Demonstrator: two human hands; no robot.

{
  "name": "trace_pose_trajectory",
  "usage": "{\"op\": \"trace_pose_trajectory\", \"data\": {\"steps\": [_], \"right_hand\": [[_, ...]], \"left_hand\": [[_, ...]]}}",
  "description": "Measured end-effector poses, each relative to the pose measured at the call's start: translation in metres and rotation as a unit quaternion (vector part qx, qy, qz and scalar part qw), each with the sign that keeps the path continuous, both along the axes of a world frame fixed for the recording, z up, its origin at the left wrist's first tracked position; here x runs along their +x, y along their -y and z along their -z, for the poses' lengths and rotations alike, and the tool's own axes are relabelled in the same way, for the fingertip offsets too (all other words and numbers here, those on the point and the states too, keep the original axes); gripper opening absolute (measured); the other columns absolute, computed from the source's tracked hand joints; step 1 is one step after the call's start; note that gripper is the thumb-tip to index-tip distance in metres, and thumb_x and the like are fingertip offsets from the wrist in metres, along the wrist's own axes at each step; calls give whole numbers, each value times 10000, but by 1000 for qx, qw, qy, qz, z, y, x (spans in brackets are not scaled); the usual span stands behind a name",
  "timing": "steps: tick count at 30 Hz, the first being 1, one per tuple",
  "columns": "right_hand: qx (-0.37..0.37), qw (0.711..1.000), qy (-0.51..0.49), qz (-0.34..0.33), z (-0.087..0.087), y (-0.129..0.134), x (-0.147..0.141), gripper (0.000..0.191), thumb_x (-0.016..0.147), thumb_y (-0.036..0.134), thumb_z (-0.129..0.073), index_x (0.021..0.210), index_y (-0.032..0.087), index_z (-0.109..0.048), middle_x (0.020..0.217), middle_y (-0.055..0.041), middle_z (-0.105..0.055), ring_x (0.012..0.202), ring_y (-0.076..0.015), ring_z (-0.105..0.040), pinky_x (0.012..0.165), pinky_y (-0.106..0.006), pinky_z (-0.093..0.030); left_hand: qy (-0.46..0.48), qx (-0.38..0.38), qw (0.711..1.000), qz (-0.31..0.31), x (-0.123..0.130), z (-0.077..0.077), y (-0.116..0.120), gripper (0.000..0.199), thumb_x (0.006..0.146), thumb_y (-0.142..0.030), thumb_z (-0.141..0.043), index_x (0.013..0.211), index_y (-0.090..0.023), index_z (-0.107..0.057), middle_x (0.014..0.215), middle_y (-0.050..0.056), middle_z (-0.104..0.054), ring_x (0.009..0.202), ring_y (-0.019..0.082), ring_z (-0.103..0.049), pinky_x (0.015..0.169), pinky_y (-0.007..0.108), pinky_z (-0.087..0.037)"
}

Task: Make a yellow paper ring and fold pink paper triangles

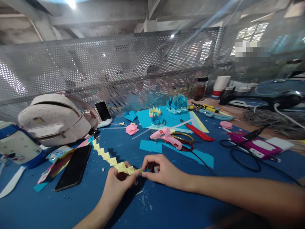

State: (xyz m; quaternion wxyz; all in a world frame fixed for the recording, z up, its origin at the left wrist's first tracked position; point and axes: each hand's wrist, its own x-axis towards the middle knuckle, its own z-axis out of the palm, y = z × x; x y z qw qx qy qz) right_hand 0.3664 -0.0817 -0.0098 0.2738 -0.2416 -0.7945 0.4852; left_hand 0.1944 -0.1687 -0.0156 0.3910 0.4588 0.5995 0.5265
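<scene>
A chain of folded yellow paper units point(110, 160) runs zigzag up and to the left, with a small blue piece point(91, 139) at its far end. My left hand point(120, 181) pinches the chain near its lower right end. At that same end, my right hand point(160, 168) has thumb and forefinger closed on a small blue bit of paper point(146, 170), touching or nearly touching the yellow. How the two papers join is hidden by my fingers. Beyond my right hand lie a blue paper strip point(150, 146) and a pink glue gun point(166, 137).
Gold-handled scissors point(184, 137) and a red cutter point(200, 132) lie behind the glue gun. Blue paper flowers point(177, 103) stand at the back. At left are a black phone point(74, 167), a pale backpack point(54, 119) and a bottle point(19, 146). A cable crosses the right.
</scene>
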Motion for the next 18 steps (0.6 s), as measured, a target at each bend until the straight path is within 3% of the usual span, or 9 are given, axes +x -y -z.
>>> {"op": "trace_pose_trajectory", "data": {"steps": [10,18], "right_hand": [[-9,1000,-4,-9,-4,1,0,74,767,214,-697,752,170,-640,651,54,-548,542,-72,-427,558,-191,-380],[-8,1000,8,-9,-8,3,0,90,763,204,-692,715,169,-624,656,44,-559,543,-79,-424,554,-202,-368]], "left_hand": [[3,-7,1000,-2,-1,2,1,347,668,-438,-811,671,-158,-605,493,-6,-613,452,101,-519,481,193,-384],[3,-6,1000,7,-3,7,-2,393,641,-470,-827,600,-159,-589,485,-1,-602,442,97,-508,469,190,-372]]}}
